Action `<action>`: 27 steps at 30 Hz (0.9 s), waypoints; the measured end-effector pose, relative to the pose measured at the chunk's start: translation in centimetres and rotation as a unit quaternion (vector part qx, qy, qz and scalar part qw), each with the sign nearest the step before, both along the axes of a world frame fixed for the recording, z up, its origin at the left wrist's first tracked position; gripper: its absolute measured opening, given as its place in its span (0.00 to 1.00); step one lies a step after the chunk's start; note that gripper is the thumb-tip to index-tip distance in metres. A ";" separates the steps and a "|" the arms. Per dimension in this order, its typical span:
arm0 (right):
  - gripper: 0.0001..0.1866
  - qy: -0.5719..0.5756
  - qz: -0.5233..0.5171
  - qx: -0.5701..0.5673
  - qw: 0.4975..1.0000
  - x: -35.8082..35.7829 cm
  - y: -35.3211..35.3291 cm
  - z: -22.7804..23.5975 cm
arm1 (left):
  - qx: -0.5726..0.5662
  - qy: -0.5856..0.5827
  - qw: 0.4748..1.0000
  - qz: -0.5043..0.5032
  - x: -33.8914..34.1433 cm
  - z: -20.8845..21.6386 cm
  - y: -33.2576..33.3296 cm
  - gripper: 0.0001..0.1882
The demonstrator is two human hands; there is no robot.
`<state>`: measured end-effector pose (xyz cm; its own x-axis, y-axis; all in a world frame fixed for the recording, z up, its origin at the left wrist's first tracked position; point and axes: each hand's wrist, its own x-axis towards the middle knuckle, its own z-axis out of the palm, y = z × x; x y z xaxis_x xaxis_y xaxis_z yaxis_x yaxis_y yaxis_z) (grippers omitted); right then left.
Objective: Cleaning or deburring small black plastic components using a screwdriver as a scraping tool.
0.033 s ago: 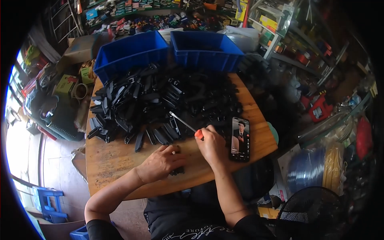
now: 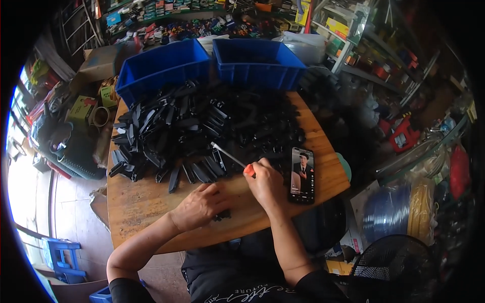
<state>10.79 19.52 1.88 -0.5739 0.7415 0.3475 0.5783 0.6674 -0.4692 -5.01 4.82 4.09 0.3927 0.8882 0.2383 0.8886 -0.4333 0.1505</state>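
Note:
My right hand (image 2: 265, 186) is closed round the orange-red handle of a screwdriver (image 2: 230, 155). Its metal shaft points up and left, the tip over the near side of a heap of black plastic parts (image 2: 166, 121). My left hand (image 2: 201, 206) rests low over the front of the wooden table, fingers curled. A small black part (image 2: 222, 215) peeks out from under those fingers; most of it is hidden. Several long, narrow black pieces lie in a loose row just beyond my left hand.
Two blue plastic bins (image 2: 164, 63) stand behind the heap at the table's far edge. A smartphone (image 2: 302, 175) with a lit screen lies right of my right hand. A black fan (image 2: 396, 262) stands at lower right, and a blue stool (image 2: 64, 257) at lower left.
The whole view has shifted very slightly to the left. Both hands keep nearly the same pose, and the screwdriver remains in my right hand.

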 end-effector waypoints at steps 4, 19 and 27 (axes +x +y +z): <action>0.05 0.018 0.022 -0.004 1.000 0.7 0.4 0.3 | 0.005 -0.198 0.980 0.023 -0.2 1.0 -0.1 0.25; 0.06 0.058 0.077 0.030 0.995 -1.7 -2.7 0.4 | 0.131 -0.434 0.890 0.058 -16.4 21.2 28.1 0.31; 0.06 0.059 0.014 0.020 0.998 1.3 0.3 -0.3 | 0.253 -0.117 0.920 0.274 -5.4 8.6 9.1 0.06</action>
<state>12.10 19.83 1.57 -0.5478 0.7100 0.4425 0.5013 0.7021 -0.5057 -10.40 13.89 12.70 -0.1967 0.6898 0.6967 0.9634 0.0039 0.2682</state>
